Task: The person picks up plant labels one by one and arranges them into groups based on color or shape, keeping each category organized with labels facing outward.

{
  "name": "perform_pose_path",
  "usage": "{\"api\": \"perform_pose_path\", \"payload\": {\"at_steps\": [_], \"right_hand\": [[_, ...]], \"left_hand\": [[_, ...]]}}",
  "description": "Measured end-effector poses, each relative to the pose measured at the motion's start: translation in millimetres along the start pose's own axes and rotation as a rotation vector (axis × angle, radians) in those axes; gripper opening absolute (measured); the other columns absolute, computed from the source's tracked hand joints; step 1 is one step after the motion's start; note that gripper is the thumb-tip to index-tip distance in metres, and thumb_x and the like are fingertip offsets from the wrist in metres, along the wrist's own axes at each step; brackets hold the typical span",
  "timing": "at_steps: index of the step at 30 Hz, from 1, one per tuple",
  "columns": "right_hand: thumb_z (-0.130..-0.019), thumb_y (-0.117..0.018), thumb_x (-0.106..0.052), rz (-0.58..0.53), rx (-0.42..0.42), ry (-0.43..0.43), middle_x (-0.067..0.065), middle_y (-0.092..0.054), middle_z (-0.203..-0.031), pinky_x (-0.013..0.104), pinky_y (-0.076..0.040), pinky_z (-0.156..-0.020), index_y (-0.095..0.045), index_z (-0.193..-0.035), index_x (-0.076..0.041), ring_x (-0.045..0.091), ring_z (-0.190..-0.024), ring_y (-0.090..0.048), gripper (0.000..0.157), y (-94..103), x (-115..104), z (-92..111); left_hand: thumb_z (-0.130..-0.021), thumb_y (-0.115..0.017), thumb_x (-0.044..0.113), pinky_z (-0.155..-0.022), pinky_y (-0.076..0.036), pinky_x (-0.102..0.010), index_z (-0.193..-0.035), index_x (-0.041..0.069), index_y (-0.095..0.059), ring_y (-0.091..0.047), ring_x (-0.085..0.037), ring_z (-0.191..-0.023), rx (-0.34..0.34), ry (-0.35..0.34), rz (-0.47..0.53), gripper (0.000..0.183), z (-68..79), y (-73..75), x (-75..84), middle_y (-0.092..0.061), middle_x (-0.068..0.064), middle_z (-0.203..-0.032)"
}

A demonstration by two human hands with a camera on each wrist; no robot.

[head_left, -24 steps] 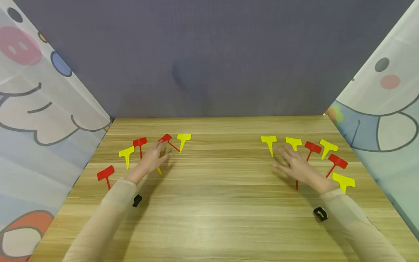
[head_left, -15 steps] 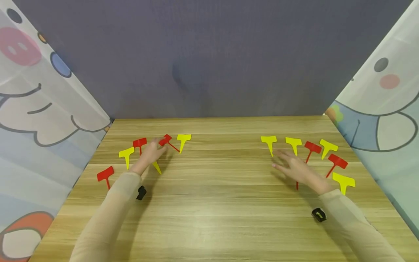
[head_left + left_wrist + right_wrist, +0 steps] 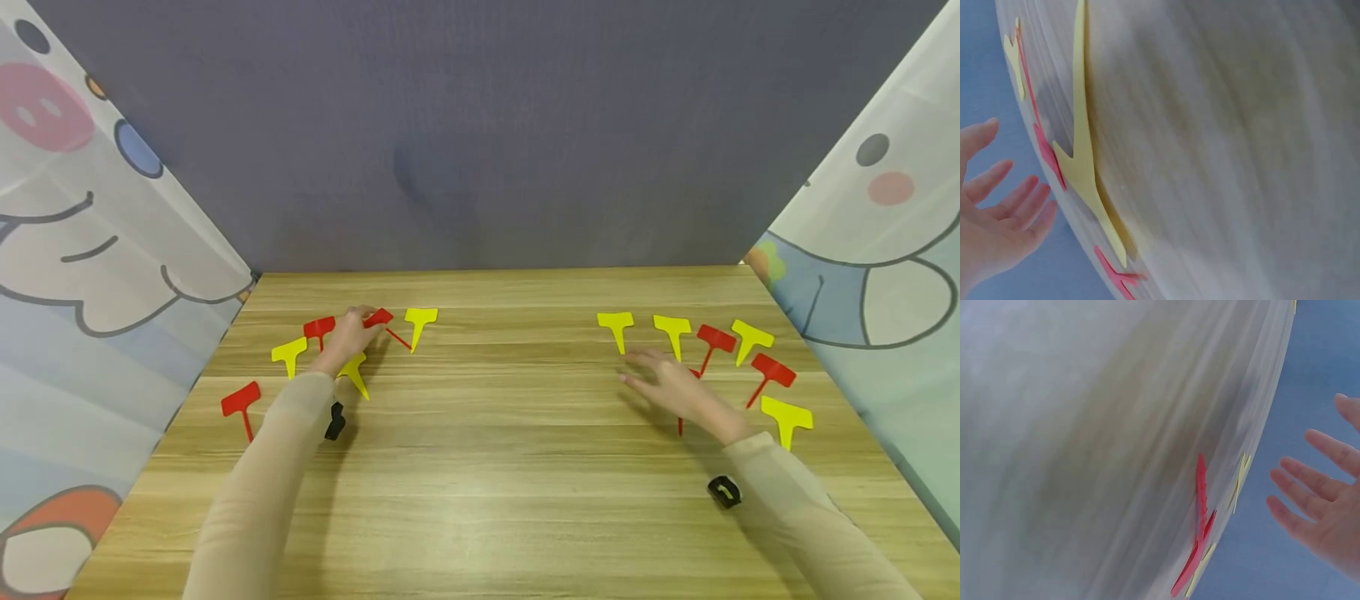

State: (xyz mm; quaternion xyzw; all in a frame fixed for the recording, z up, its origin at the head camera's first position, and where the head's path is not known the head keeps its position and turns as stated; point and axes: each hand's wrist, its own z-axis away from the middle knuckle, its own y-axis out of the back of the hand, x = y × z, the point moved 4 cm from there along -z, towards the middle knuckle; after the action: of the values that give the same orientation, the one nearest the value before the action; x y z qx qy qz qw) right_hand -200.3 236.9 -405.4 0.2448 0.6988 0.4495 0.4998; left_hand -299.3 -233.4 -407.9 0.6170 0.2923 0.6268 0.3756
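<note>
Two wrist views show what the head view leaves unclear: my fingers are loosely spread, holding nothing, raised off the surface. My left hand (image 3: 351, 335) hovers by the head of a flat red T-shaped plastic-looking tag (image 3: 378, 317), partly covering a flat yellow T-shaped tag (image 3: 355, 372). My right hand (image 3: 671, 387) mostly hides a slim red T-shaped tag (image 3: 1201, 512) that its own wrist view reveals. A wide stretch of light wood-grain table (image 3: 480, 467) separates the tags on my left from those on my right, running to a straight far edge. Beyond stands a grey-purple panel (image 3: 480, 133); white-and-blue cartoon-printed curtains (image 3: 52, 217) flank it.
</note>
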Motion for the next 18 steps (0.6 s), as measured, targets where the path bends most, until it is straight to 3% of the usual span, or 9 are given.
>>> {"api": "perform_pose_path", "payload": {"at_steps": [11, 18], "right_hand": [[-0.087, -0.056, -0.024, -0.015, -0.019, -0.005, 0.028, -0.043, -0.125, 0.056, -0.034, -0.091, -0.052, -0.119, 0.005, 0.043, -0.115, -0.039, 0.043, -1.6, -1, -2], [-0.087, -0.055, -0.023, -0.013, -0.021, -0.004, 0.028, -0.043, -0.125, 0.056, -0.035, -0.090, -0.053, -0.118, 0.004, 0.044, -0.115, -0.039, 0.041, -1.0, -2, -2]], "left_hand": [[-0.088, -0.053, 0.019, -0.084, -0.043, -0.045, -0.129, -0.005, -0.037, -0.042, -0.038, -0.102, -0.035, 0.078, -0.031, 0.050, -12.5, -5.4, -6.0, -0.034, -0.030, -0.127], [-0.087, -0.055, 0.021, -0.091, -0.035, -0.049, -0.128, -0.008, -0.038, -0.034, -0.043, -0.111, -0.030, 0.085, -0.061, 0.053, -18.3, -5.7, -8.4, -0.036, -0.032, -0.124]]}}
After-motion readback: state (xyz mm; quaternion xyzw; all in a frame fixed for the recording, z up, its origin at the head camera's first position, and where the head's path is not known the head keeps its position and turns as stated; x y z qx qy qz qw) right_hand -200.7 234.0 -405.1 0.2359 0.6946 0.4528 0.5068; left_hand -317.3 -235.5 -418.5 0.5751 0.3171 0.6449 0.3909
